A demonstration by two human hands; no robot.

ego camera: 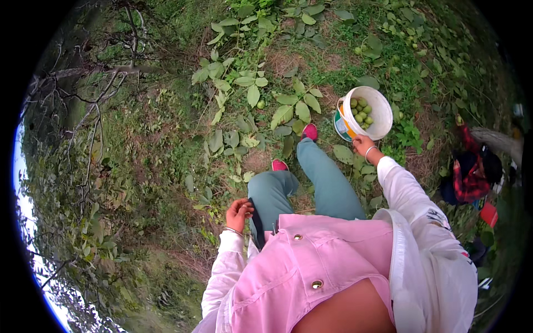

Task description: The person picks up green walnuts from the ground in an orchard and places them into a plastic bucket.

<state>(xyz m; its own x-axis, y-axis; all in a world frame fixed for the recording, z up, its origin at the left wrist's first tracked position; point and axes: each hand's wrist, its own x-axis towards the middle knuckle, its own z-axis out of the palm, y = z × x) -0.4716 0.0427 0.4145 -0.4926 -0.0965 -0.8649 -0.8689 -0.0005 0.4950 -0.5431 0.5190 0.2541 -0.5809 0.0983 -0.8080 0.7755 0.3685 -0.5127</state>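
At the upper right, my right hand [363, 145] grips the near edge of a white plastic bucket [384, 111] with a coloured label. The bucket is tipped so that its mouth faces me. Inside lie several round green fruits [363, 111], which look like walnuts in their husks. My left hand [239, 214] hangs beside my left thigh with its fingers loosely curled, close to a black strip of cloth [256, 224]. Nothing shows in it, but the inside of the hand is hidden. One more green fruit [261, 104] rests on the ground ahead of my feet.
Leafy cut or fallen branches [253, 89] spread over the grass ahead. Bare branches [100, 91] reach in from the left. At right, a person in a red checked shirt [472, 179] is low beside a trunk [499, 141]. More green fruits [358, 50] lie among leaves.
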